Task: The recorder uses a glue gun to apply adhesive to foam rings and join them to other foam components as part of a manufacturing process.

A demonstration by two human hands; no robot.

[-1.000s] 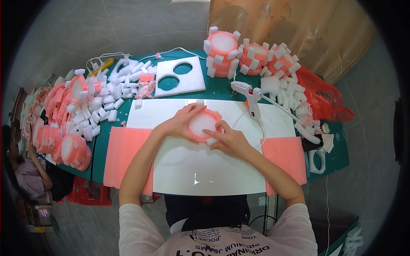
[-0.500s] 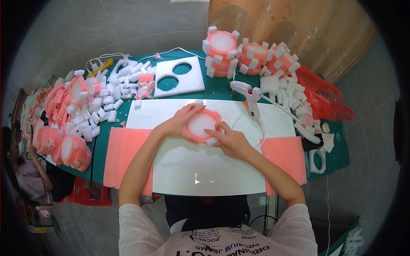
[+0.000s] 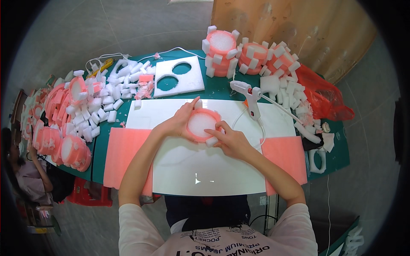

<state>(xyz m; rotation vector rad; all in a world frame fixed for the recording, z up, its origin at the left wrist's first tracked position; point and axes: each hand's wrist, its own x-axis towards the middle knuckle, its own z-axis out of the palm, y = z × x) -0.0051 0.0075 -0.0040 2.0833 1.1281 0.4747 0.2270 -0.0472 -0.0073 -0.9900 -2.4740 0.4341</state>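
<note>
A round foam piece with a pink rim and white centre [image 3: 201, 125] is between my hands over the white board [image 3: 205, 170]. My left hand [image 3: 181, 123] curls round its left side, fingers closed against the rim; a small white foam block [image 3: 199, 104] shows by the fingertips at the far edge. My right hand [image 3: 232, 140] is closed at the near right edge, thumb over the rim, gripping a white foam block [image 3: 211, 141] against it. The fingers partly hide that block. A white hot glue gun [image 3: 253, 100] stands just beyond, to the right.
Pink foam sheets [image 3: 126, 160] lie at both sides of the board. Left are loose white foam blocks [image 3: 92, 119] and pink rounds [image 3: 76, 151]. Behind are a two-holed white foam sheet [image 3: 194, 81] and block-studded pink stacks [image 3: 221, 53]. A red plastic bag [image 3: 324, 96] lies right.
The left fingers have lifted slightly and shifted at the far edge of the round, near the block there. The right hand and the round piece stay almost in place.
</note>
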